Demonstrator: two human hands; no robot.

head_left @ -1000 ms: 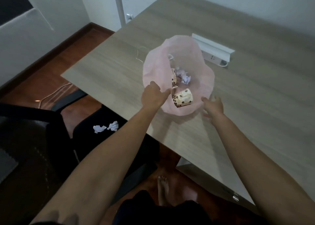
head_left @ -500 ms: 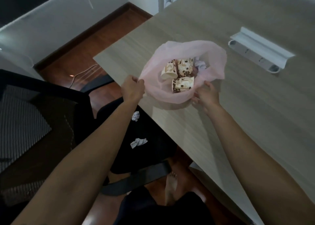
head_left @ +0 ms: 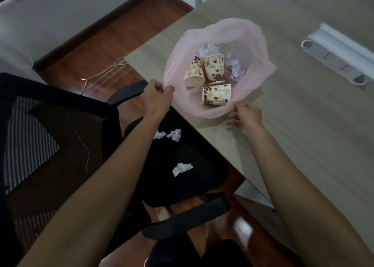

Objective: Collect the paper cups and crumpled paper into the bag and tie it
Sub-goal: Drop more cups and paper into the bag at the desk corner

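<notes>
A thin pink plastic bag (head_left: 253,36) lies open at the near corner of the wooden table (head_left: 303,125). Inside it are three paper cups (head_left: 214,70) with a coffee-bean print and some crumpled paper (head_left: 234,68). My left hand (head_left: 155,98) pinches the bag's rim at its left edge, just off the table's corner. On the near right of the rim, my right hand (head_left: 247,117) grips the plastic. Three more crumpled paper balls lie on the black chair seat below: two close together (head_left: 174,134) and one nearer me (head_left: 182,168).
A black office chair (head_left: 60,135) stands under the table's corner, its armrest (head_left: 186,220) near my legs. A white power strip (head_left: 336,58) lies on the table to the right of the bag. A thin cable (head_left: 101,74) runs across the red-brown floor.
Both hands have closed on the bag's rim and drawn the bag toward the table's corner. My view has swung down and left, so the chair seat with its paper balls shows more fully.
</notes>
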